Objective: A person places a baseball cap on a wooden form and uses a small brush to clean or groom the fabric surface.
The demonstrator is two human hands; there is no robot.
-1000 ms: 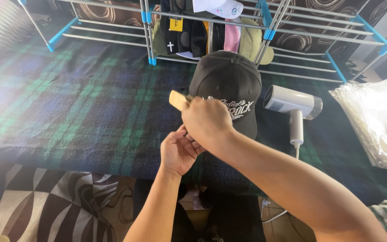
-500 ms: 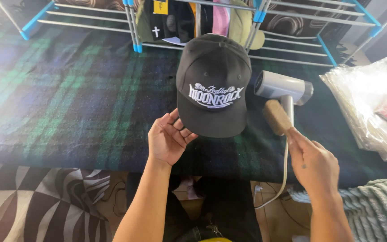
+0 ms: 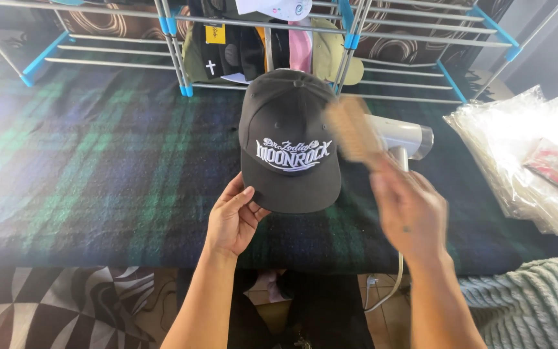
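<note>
Head view: left hand [image 3: 232, 220] pinched cap [image 3: 290, 139] brim at 7 o'clock; right hand [image 3: 409, 210] gripped brush [image 3: 351, 132], blurred, off the cap at 3 o'clock; brushing looked unfinished.

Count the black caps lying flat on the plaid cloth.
1. The black cap with white embroidery lies on the dark green plaid cloth, its brim held by the left hand. The right hand holds a wooden brush beside it. Others may be hidden among items on the metal rack.

Lighting: bright daylight, glare at 3 o'clock washing out clear plastic bags [image 3: 518, 148]. Sharp centre; right hand [image 3: 411, 213] and wooden brush [image 3: 351, 132] motion-blurred. Wide-angle bending at edges.
</note>
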